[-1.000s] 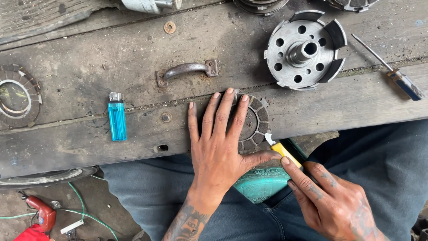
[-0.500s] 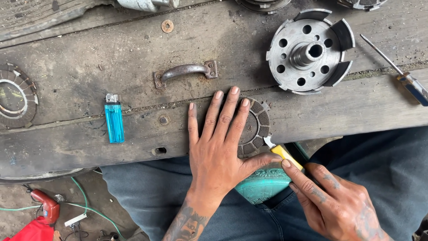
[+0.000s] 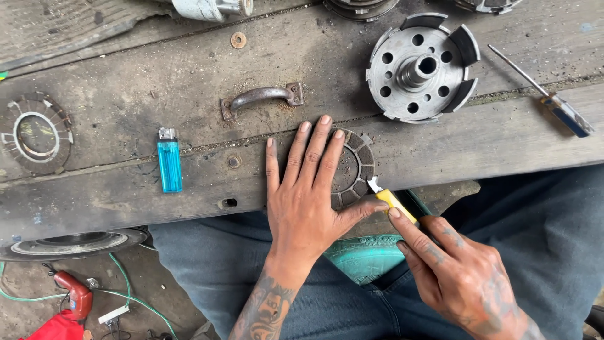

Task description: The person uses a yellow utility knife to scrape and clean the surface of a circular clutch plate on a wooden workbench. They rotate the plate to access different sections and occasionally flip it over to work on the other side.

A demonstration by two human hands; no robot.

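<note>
Wooden bench (image 3: 126, 119), left hand (image 3: 308, 201) covering friction disc (image 3: 355, 167) (half hidden)

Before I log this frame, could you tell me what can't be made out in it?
Head view:
- Disc: mostly hidden under the left hand.
- Knife: handle hidden in the right hand; blade tip too small.
- Parts along the top edge: cut off.
- Wheel: partly hidden under the bench.

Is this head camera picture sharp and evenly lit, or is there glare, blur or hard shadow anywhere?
Head view: soft, even daylight, no hard shadows; the left hand pressing the round ridged friction disc casts only a faint one. Mild sheen on the silver metal hub and translucent blue lighter, no real glare. The right hand and yellow-handled knife look sharp, without motion blur.
</note>
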